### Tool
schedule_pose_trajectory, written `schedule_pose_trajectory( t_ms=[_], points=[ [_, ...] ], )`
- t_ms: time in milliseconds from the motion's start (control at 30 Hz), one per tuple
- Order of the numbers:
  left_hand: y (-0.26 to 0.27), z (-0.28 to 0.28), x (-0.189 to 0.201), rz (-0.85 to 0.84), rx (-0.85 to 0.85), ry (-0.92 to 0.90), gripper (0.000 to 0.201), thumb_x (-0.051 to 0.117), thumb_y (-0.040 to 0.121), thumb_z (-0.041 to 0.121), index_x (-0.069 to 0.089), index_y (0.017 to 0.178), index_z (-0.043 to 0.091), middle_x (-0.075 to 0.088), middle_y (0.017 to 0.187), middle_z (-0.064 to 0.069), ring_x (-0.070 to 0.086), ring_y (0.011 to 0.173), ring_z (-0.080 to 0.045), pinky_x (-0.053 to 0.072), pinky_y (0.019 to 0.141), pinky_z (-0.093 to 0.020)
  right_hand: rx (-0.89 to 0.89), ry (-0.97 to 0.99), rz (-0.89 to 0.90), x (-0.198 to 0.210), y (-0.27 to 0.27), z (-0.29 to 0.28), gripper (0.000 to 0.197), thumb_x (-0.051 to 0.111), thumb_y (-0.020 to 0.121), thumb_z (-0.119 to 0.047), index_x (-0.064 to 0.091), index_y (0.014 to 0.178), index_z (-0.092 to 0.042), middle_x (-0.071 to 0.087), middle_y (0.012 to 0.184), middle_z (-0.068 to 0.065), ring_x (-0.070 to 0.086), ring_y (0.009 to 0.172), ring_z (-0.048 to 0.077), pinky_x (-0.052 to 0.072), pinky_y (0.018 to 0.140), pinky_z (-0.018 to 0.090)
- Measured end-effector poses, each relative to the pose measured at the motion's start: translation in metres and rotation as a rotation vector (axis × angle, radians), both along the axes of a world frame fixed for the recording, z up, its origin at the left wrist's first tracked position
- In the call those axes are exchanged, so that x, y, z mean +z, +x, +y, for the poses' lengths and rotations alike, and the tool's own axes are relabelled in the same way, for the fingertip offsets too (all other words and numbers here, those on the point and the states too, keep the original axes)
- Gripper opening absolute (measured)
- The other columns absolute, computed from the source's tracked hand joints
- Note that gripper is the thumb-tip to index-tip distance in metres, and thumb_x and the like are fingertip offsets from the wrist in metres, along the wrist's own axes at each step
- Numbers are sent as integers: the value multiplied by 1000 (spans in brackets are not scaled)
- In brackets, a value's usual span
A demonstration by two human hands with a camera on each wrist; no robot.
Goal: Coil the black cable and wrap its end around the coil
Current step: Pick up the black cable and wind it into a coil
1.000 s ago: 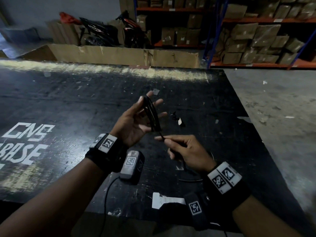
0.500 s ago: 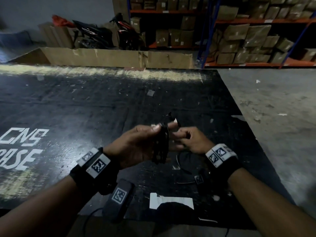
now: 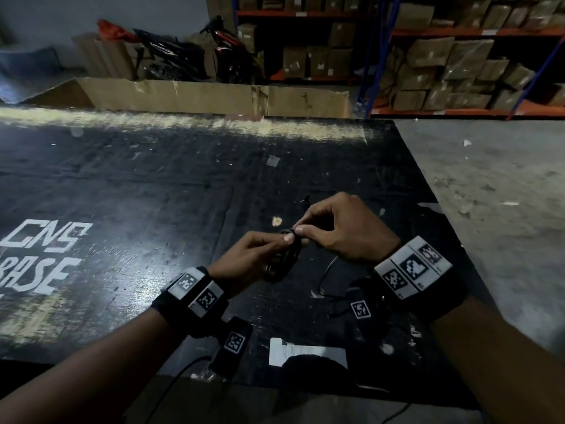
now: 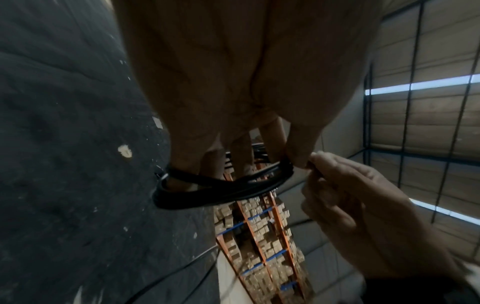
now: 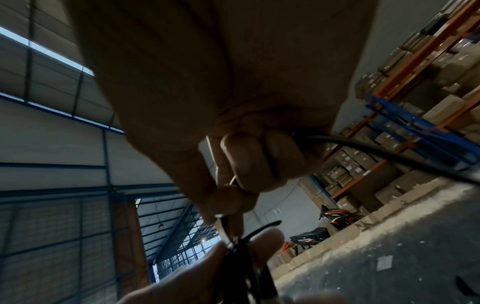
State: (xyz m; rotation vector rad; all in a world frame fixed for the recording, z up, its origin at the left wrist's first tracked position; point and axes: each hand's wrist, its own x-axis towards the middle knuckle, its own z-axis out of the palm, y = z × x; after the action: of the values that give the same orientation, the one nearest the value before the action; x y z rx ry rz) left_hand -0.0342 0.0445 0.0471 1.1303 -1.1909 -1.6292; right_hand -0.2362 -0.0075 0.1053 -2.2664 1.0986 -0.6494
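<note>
left hand grips black cable coil; right hand pinches cable end.

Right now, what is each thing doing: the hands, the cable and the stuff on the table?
Cable: coiled in loops, held above the table.
Left hand: holds the coil, fingers through it.
Right hand: pinches the cable at the coil's top.
Paper slip: lying flat on the table.
Table: black, scuffed.

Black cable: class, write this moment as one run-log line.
stage: wrapping end | left hand: holds black cable coil | right hand: pinches cable end at coil top | table: below, hands raised
</note>
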Motion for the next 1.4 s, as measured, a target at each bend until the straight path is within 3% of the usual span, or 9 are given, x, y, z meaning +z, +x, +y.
schedule_pose_trajectory(
  t_ms=[133,233,367,500,667,967,1100,1267,1400],
  points=[
    [10,-16,10,106,166,25,41,54,103,35,69,132,9,61,149,-3,65,128,-36,48,97,-51,-64,21,-256,-13,-1,18,16,69,93,-23,81,103,-19,77,69,1,70,57,6,54,59,20],
    [17,-28,21,283,202,67,37,47,103,34,65,135,32,61,151,-6,58,136,-38,38,117,-59,-42,198,-484,-30,0,29,16,65,96,-14,80,102,-10,66,56,8,58,48,12,47,54,21],
    [25,-32,32,419,182,31,42,47,101,36,64,139,33,59,153,-8,53,141,-45,23,121,-72,-12,449,-672,-55,-1,34,21,59,98,-7,77,107,-2,56,50,6,47,40,6,36,46,12],
    [26,-35,40,543,149,11,46,48,99,37,61,142,30,55,156,-12,50,141,-50,19,119,-77,-11,643,-723,-79,-3,35,22,62,94,-16,80,102,-7,58,49,6,35,35,11,23,37,18],
    [26,-34,45,608,94,-16,50,46,100,39,56,147,26,50,159,-14,47,143,-51,19,117,-81,-67,715,-646,-106,-1,32,22,61,97,-12,83,96,-16,54,48,4,32,37,11,18,39,22],
    [13,-10,51,615,-232,-12,43,56,98,35,65,139,24,45,160,-17,42,145,-50,27,115,-75,-89,606,-366,-121,-5,-10,29,61,99,-20,74,91,4,57,46,-8,43,36,2,30,38,15],
    [5,2,34,422,-326,66,58,73,90,35,62,143,16,54,155,-18,48,143,-46,36,114,-68,-138,288,-297,-86,-12,-45,22,73,90,-14,72,69,-23,68,61,-11,56,55,-5,43,58,18],
    [-2,12,13,168,-189,151,51,55,101,26,56,142,-5,63,147,-13,62,133,-37,60,96,-47,-37,129,-118,-18,-10,-51,25,84,78,-34,75,69,-12,76,70,8,66,64,13,53,62,35],
    [-4,8,3,83,-115,172,48,53,98,33,63,139,11,68,143,-6,65,132,-31,56,96,-46,-13,90,-8,8,-1,-30,21,83,79,-36,78,70,-18,76,68,-2,71,67,12,55,66,35]
  ],
)
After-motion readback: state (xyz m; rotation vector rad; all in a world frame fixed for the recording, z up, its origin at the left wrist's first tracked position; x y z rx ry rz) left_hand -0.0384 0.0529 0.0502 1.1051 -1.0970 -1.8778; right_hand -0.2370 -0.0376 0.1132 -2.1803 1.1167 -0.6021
